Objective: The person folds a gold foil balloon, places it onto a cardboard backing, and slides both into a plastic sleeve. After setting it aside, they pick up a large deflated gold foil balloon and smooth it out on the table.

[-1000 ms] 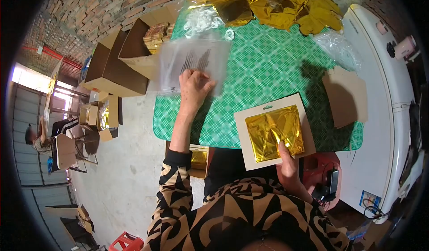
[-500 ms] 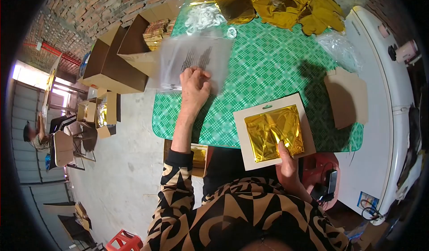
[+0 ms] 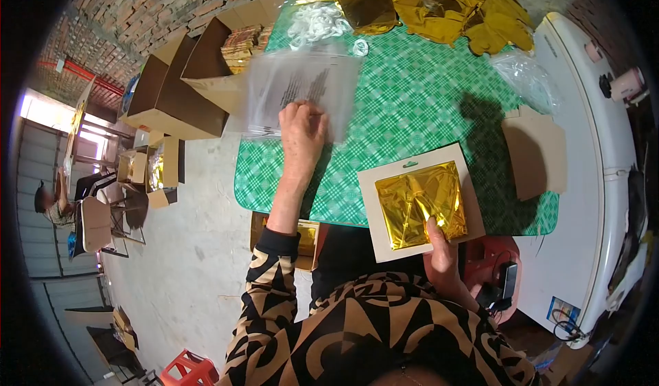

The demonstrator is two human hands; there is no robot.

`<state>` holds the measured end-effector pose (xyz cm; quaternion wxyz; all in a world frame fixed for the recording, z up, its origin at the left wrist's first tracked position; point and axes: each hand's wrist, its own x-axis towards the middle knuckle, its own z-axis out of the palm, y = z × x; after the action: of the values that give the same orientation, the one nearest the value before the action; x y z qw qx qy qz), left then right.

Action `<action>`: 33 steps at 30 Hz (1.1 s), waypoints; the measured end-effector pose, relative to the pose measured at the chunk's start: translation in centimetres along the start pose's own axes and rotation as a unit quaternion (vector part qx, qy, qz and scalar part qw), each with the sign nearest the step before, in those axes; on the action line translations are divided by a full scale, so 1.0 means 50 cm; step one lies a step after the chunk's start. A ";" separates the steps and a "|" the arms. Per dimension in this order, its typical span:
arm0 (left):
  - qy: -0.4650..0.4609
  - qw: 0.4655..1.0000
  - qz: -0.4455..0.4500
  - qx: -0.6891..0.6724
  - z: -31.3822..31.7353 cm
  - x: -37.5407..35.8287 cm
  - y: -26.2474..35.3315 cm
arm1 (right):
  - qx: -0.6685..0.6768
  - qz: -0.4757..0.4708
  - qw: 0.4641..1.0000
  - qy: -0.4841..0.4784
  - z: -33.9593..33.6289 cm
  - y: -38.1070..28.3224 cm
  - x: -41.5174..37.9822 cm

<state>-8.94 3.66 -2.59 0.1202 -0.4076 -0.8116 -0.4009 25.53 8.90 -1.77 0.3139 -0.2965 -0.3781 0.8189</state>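
My left hand (image 3: pixel 302 135) rests on a stack of clear plastic bags (image 3: pixel 274 87) with dark print, at the left side of the green checked tablecloth (image 3: pixel 405 94). Its fingers are curled together at the bags' surface; whether they pinch a bag is too small to tell. In my right hand (image 3: pixel 443 252) is a cardboard card (image 3: pixel 371 200) with a hang slot, carrying a folded gold foil piece (image 3: pixel 412 204); the thumb presses on the foil and the other fingers are hidden beneath. The card is over the table's front edge.
Gold foil pieces (image 3: pixel 439 15) and white rings (image 3: pixel 319 22) lie at the back. Cardboard pieces (image 3: pixel 532 152) are at the right, by a white appliance (image 3: pixel 583 173). Open boxes (image 3: pixel 171 97) stand left. A person (image 3: pixel 58 207) sits far left; a red stool (image 3: pixel 189 369) is below.
My left hand has shifted slightly at the bags, its fingers more drawn in. My right hand and the card look unmoved.
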 end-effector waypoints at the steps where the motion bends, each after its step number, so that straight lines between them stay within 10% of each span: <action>1: 0.001 1.000 -0.002 0.003 0.000 0.001 0.005 | 0.000 -0.002 1.000 -0.002 -0.001 0.001 0.000; 19: 0.096 0.979 0.039 0.178 0.024 -0.002 0.014 | -0.031 0.010 0.999 0.014 -0.017 0.016 0.006; 33: 0.082 0.996 -0.018 -0.021 -0.007 0.001 0.010 | -0.052 0.018 0.998 -0.006 -0.021 0.014 0.008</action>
<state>-8.62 3.60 -2.08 0.1706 -0.3609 -0.7978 -0.4518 25.83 9.30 -3.01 0.2814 -0.3145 -0.4164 0.8053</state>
